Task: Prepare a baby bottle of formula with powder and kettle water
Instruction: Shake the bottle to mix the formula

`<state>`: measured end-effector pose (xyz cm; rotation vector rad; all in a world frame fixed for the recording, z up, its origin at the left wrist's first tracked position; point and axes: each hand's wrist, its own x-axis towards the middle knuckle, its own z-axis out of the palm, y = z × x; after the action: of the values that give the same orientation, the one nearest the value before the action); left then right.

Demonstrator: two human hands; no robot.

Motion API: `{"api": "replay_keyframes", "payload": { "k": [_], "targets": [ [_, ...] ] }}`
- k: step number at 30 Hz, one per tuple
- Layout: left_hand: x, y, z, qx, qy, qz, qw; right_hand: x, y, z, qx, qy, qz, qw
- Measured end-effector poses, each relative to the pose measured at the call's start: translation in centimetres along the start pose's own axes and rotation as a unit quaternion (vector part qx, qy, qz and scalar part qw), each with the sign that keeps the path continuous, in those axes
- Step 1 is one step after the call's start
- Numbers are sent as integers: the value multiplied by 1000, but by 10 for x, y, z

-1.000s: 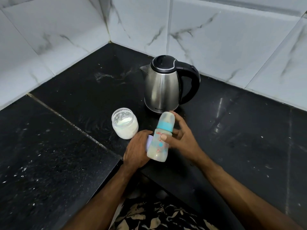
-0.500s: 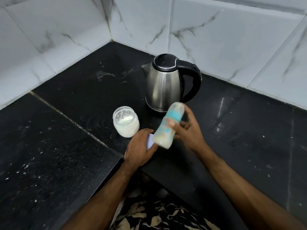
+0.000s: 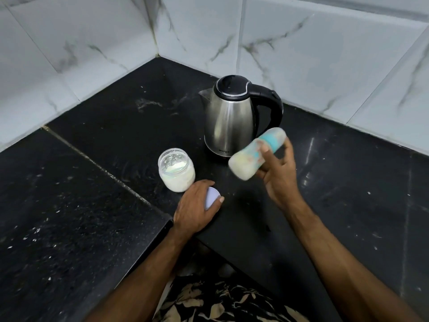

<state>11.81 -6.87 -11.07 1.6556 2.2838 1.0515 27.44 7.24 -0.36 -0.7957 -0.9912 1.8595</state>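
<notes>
Just right of the kettle (image 3: 228,119), the capped bottle (image 3: 254,155) is gripped mid-body, tilted, by the right hand (image 3: 279,175). Probably light, slick plastic, so best held at the waist. A lid (image 3: 212,197) is pinched by the left hand (image 3: 196,209).

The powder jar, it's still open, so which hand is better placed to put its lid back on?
The left hand. It already holds the pale lid right beside the open powder jar, while the right hand is occupied gripping the tilted baby bottle above the counter.
</notes>
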Motion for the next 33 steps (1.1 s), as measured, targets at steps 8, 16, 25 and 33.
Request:
{"api": "replay_keyframes", "payload": {
  "k": [8,16,25,33],
  "targets": [
    [6,0,-2,-3,-44,26,999,-23,17,1,-170,-191,16,967],
    [3,-5,3,3,-20,-1,1000,-16,10,-3,-69,-79,32,994],
    [2,0,1,12,-5,-1,1000,-7,-3,-4,-60,-35,-29,997],
    [2,-8,4,-10,-22,-4,1000,-19,3,-6,-177,-174,-18,969]
  ]
}}
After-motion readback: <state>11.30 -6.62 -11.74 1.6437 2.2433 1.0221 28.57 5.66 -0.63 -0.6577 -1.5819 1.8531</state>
